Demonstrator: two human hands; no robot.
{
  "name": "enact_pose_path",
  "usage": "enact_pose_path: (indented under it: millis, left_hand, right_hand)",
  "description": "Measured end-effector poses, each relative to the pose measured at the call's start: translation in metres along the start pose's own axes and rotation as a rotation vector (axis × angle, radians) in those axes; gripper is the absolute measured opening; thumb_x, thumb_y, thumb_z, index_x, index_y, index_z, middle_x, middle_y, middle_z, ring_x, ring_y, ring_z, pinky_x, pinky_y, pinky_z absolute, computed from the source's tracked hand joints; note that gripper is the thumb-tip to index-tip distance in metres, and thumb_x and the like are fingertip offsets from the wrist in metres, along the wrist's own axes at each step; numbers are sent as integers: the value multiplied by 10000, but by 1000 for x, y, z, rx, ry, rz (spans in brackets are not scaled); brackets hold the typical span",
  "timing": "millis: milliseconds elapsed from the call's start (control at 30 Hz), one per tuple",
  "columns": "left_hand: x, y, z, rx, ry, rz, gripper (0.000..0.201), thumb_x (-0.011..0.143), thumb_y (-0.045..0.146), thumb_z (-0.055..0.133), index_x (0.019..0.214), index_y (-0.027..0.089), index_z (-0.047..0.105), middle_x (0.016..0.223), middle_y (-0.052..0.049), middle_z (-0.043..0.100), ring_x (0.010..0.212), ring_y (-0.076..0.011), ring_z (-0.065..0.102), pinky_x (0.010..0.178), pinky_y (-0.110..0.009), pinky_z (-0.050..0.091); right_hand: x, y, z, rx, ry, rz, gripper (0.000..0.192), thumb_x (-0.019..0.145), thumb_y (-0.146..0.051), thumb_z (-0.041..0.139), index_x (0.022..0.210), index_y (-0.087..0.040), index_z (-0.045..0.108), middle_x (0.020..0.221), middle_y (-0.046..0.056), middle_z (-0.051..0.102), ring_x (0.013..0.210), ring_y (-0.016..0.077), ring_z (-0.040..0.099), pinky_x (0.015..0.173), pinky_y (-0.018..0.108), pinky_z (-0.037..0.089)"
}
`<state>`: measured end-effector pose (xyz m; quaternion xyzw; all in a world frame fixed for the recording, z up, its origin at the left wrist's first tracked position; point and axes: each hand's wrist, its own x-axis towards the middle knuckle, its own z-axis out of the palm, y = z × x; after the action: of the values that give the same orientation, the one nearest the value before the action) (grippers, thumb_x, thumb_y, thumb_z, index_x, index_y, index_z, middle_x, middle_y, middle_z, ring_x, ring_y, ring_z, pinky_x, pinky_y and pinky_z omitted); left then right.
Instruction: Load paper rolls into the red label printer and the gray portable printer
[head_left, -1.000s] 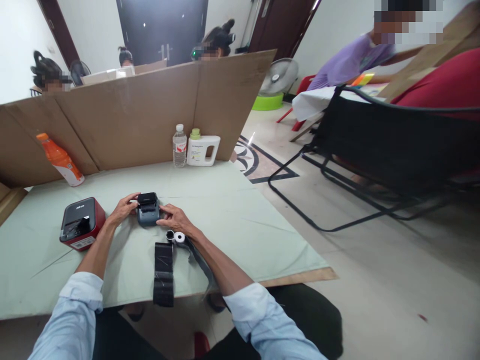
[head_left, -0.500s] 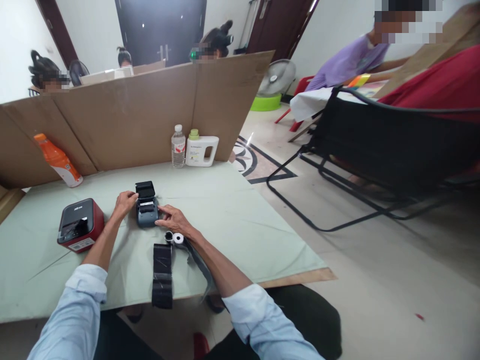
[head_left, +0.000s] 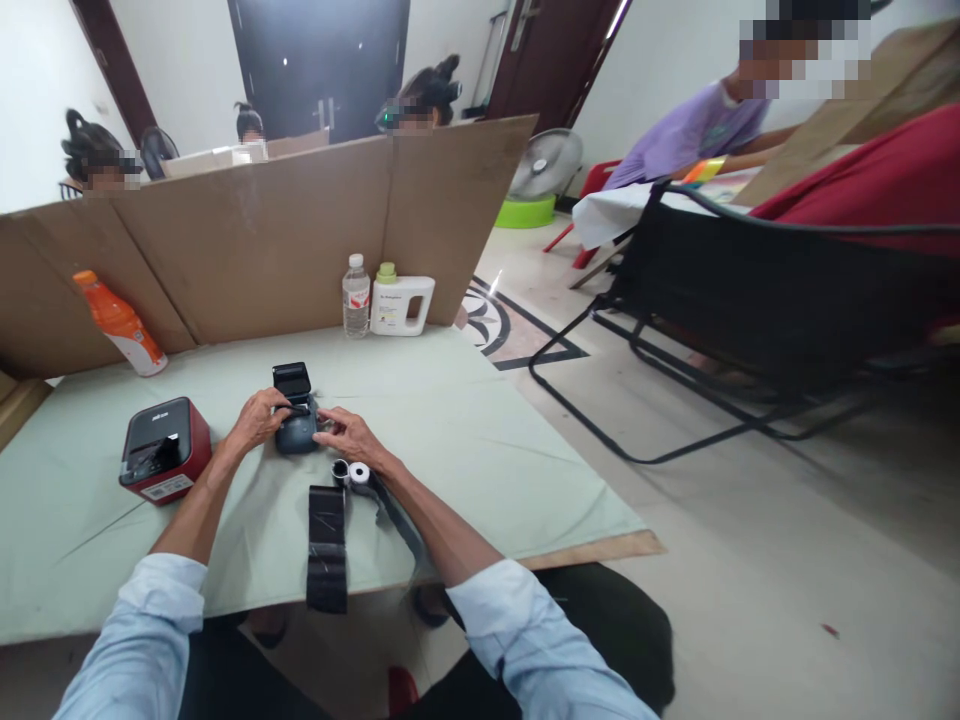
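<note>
A small dark portable label printer (head_left: 297, 433) lies on the table with its lid (head_left: 292, 379) flipped up at the far side. My left hand (head_left: 259, 420) reaches over its open paper compartment, fingers drawn together there; what they pinch, if anything, is hidden. Against the printer's right side, my right hand (head_left: 349, 436) grips with thumb and fingers. Just below that hand are a white-cored roll of dark tape (head_left: 360, 474) and a second small roll (head_left: 340, 471). From the rolls, a wide black strip (head_left: 327, 550) runs over the table's front edge.
Left of the printer stands a red and black box-shaped device (head_left: 166, 450). An orange bottle (head_left: 120, 323), a clear water bottle (head_left: 356, 297) and a white jug (head_left: 403, 303) line the cardboard partition (head_left: 285, 220). A black folding chair (head_left: 735, 290) stands right; people sit beyond.
My left hand has moved right, from beside the printer's lid hinge to over the open compartment. My right hand stays at the printer's right side.
</note>
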<state>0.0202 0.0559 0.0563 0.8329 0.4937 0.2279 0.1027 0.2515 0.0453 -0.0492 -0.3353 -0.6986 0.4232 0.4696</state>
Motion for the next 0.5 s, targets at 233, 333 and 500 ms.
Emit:
enact_pose_path:
  millis: [233,333,500]
  left_hand:
    - [4,-3,4,23,20,-32,230,937,283,532,847,203,728,891,-68,722,859,-217,637,869,-348,508]
    - [6,-1,4,27,20,-30,267,954,320,514,786,206,688,839,-62,695,831,-217,612,874,-357,494]
    - [6,5,-3,12,1,-2,319,975,360,491,749,211,659,842,-63,686,852,-215,603,926,-365,480]
  right_hand:
    - [24,-43,-11,-319,-1,-140,431,869,-250,734,1297,-215,692,1156,69,662,758,135,631,828,318,543]
    - [42,-62,-7,-518,-67,-150,472,862,-219,736,1329,-233,668,1195,73,662,875,176,649,886,323,526]
    - [65,-74,2,-600,-80,-112,589,864,-201,704,1441,-221,587,1267,98,664,1025,226,646,927,328,506]
